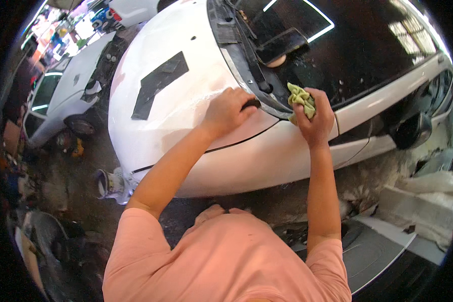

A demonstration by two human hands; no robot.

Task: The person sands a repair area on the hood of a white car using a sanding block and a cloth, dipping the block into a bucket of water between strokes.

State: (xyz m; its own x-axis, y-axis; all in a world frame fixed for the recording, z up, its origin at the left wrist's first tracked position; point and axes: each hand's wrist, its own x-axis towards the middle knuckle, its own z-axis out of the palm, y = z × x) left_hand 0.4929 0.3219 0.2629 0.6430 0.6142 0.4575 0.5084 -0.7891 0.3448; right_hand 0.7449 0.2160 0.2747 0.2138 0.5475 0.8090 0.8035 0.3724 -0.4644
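My left hand (228, 111) rests on the rear corner of a white car's hood (161, 132), close to the windshield's base. Its fingers are closed on a small dark piece (250, 104) that sticks out past the fingertips; it looks like a folded sheet or pad, mostly hidden. Wet streaks and dull patches show on the paint around it. In my right hand (317, 118) is a crumpled yellow-green cloth (301, 95), gripped between thumb and fingers over the fender's rear end, beside the windshield corner.
A dark, angled flat sheet (161, 83) lies on the hood. Along the windshield (347, 55) runs the wiper cowl (236, 55). The car's side mirror (412, 132) juts out at right. Another silver car (68, 85) stands at far left. A grey car panel (372, 246) lies behind me at right.
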